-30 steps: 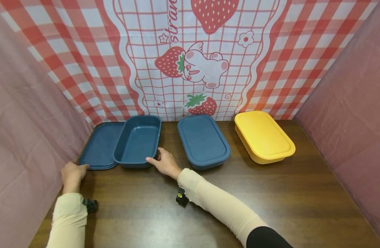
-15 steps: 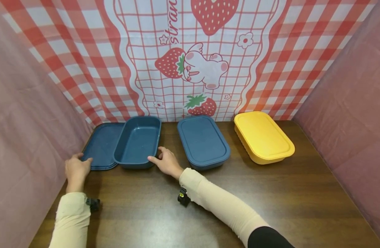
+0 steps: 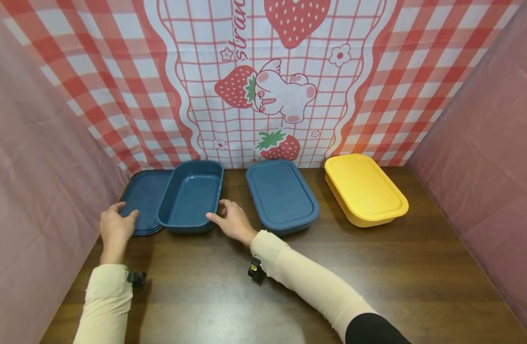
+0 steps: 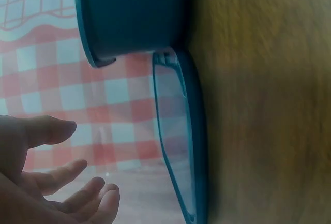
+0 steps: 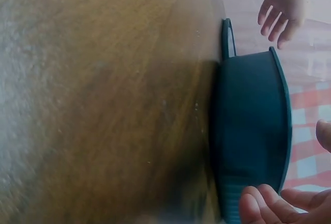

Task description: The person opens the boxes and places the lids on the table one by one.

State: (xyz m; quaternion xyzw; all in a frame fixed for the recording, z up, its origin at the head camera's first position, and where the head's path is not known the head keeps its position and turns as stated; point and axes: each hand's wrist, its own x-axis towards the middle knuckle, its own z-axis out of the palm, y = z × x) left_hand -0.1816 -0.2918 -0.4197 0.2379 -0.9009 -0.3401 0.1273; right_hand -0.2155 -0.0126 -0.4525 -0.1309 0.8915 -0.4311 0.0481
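A dark blue lid [image 3: 145, 198] lies on the table at the far left, topside up. Beside it stands a lidless dark blue food container [image 3: 190, 200] with nothing inside. My left hand [image 3: 117, 229] hovers over the lid's near left corner; in the left wrist view its spread fingers [image 4: 98, 198] are apart from the lid [image 4: 200, 157] and hold nothing. My right hand [image 3: 233, 222] is at the container's near right corner, thumb by the rim. In the right wrist view its loosely bent fingers [image 5: 269, 203] overlap the container wall [image 5: 251, 120], with the thumb held apart.
A blue container with its lid on [image 3: 282, 193] stands right of my right hand. Farther right is a yellow lidded container [image 3: 366, 188]. A checked strawberry cloth [image 3: 267, 95] hangs behind the wooden table [image 3: 332, 267], and pink cloth [image 3: 39, 167] closes off the sides.
My left hand has let go of the lid's near left corner, lifting and moving rightward. My right hand has shifted slightly right, its thumb drawing back along the rim. The containers stay put.
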